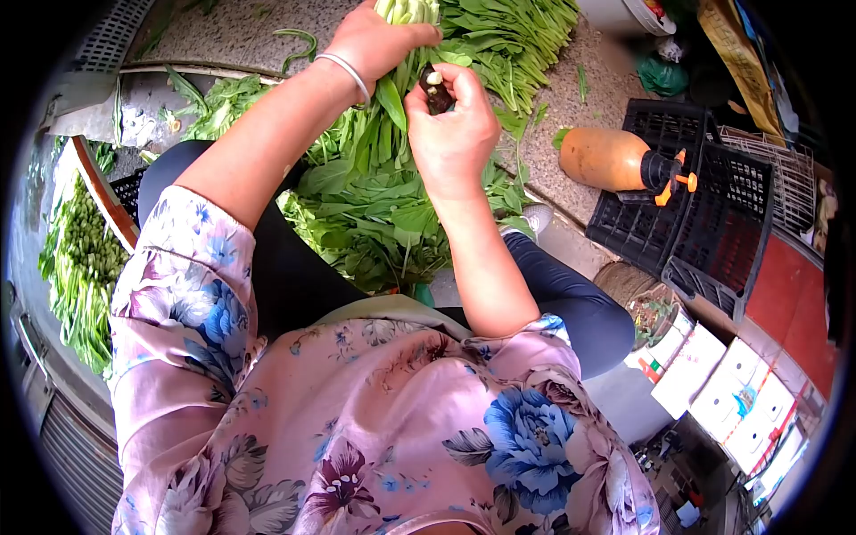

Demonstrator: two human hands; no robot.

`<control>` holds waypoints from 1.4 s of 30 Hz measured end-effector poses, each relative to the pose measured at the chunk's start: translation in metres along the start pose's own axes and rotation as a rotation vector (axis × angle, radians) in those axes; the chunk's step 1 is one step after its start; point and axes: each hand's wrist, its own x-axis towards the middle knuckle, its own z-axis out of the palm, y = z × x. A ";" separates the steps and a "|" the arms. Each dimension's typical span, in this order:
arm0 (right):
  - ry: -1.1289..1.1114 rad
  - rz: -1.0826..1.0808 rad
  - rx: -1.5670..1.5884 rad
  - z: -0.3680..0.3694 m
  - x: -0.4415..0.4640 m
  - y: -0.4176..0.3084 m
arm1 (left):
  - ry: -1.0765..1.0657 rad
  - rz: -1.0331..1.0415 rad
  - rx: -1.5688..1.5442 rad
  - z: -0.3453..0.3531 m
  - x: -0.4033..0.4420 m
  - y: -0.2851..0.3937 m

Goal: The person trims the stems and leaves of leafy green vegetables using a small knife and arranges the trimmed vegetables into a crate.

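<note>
My left hand (379,43), with a bracelet at its wrist, is closed round the pale stems of a bunch of leafy greens (408,12) at the top centre. The bunch's leaves hang down toward my lap. Just right of it, my right hand (456,116) grips a small dark tool (436,94) with pale bits on it; its exact shape is partly hidden by my fingers. Below both hands lies a heap of loose green leaves (374,218) between my legs. More greens with their stems lined up (517,45) rest on the speckled stone surface at the upper right.
An orange spray bottle (606,159) lies beside black plastic crates (642,223) at the right. White boxes (747,403) stand at the lower right. Another pile of greens (85,272) is at the far left. A green plastic bag (662,77) sits near the upper right.
</note>
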 end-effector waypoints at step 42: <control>-0.489 -0.110 0.384 -0.041 0.090 -0.011 | -0.402 0.643 0.624 0.002 -0.017 -0.005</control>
